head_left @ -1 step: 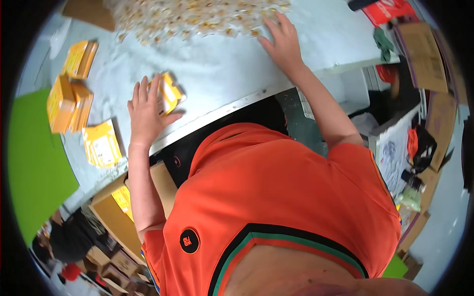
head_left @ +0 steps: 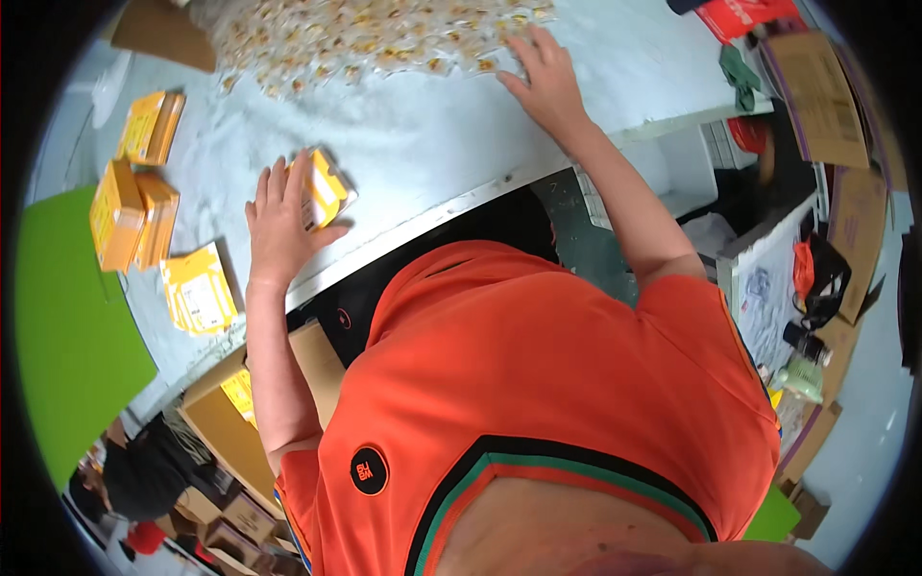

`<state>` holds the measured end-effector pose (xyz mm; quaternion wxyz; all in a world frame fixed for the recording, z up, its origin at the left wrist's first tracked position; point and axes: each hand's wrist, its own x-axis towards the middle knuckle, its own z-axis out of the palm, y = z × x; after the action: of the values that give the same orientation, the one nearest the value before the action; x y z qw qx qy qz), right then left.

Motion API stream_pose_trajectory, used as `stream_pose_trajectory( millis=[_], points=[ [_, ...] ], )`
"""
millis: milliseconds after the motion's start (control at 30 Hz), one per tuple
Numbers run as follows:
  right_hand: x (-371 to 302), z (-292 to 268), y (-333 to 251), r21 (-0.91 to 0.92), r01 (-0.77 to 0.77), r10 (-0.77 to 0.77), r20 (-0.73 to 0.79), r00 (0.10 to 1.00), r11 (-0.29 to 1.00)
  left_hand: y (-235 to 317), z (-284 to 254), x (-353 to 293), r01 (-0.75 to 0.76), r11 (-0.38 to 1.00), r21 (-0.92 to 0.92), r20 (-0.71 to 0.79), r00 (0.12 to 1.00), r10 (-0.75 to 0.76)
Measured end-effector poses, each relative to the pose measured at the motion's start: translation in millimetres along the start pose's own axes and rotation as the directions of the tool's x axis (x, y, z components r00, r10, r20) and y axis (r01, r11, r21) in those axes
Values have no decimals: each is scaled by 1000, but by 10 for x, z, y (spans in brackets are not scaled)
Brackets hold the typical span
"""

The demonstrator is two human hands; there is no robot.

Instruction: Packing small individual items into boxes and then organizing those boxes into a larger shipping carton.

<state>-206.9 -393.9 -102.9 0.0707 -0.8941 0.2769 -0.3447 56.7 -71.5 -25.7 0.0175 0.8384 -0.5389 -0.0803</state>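
Note:
My left hand [head_left: 279, 226] lies over the worktop close to its front edge, fingers stretched out and thumb apart. Against its index finger is a small yellow-and-white carton [head_left: 327, 190]; the fingers hide part of it, and they do not wrap round it. Farther off, my right hand [head_left: 549, 84] reaches the right end of a broad heap of small clear packets [head_left: 355, 43] with yellow-brown contents. Its fingers are spread, with nothing seen in them. Left of my left hand lie flat yellow-and-white cartons [head_left: 200, 288], overlapping one another.
Stacks of yellow-orange cartons [head_left: 120, 213] stand on the left of the pale worktop [head_left: 413, 134]. A brown cardboard flap [head_left: 163, 36] is at the far left. Below the front edge sits an open cardboard box [head_left: 216, 408]; a white bin [head_left: 672, 182] is at right. Another person [head_left: 144, 470] is at lower left.
The whole scene has shifted slightly in the picture, with the left-side cartons a little lower. Both hands keep nearly the same place and pose.

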Motion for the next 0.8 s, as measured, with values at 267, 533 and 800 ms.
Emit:
stream_pose_trajectory(
  millis=[267,533,800],
  points=[
    [-412,194,-377,254,77,-114,134,984,964,-9,-24,75,7,1000,-23,96,995,-5],
    [-362,41,-245,640,-235,283,29,959,732,-205,-49,-75,20,998,-57,119,993,-13],
    [-119,181,-283,363,98,-128,60,990,927,-243,-14,-37,-74,994,-77,38,996,77]
  ],
)
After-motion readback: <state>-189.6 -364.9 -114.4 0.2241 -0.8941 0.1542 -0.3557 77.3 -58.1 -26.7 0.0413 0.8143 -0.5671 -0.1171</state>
